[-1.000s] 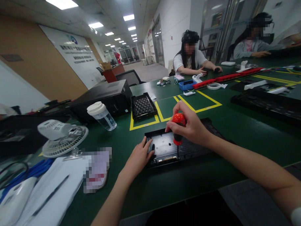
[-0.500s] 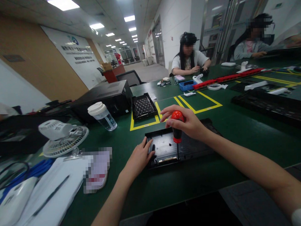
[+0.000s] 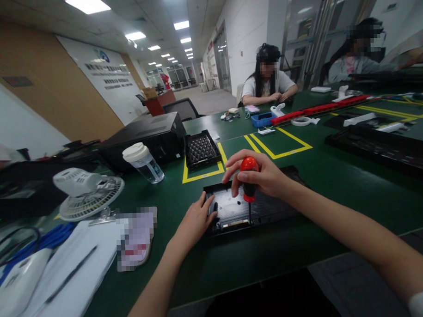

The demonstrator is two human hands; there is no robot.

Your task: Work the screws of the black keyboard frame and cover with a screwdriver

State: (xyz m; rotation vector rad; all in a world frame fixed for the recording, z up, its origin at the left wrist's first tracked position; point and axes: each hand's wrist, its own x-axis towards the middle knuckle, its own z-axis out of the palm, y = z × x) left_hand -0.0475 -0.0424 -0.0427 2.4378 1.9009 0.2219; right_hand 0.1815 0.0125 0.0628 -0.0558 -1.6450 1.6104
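Right hand has re-curled its fingers loosely on red-and-black bulb-handled screwdriver; tip still seems seated at near edge of shallow black plastic tray. Left hand lies open on tray's left end.

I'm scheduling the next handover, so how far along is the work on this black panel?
Looks done: the black panel is laid on the green table, the left hand at its end. In hand: the right hand holds the screwdriver upright, tip at the near edge. Left: probably this spot, judging by the tip; other screws are too small to count.
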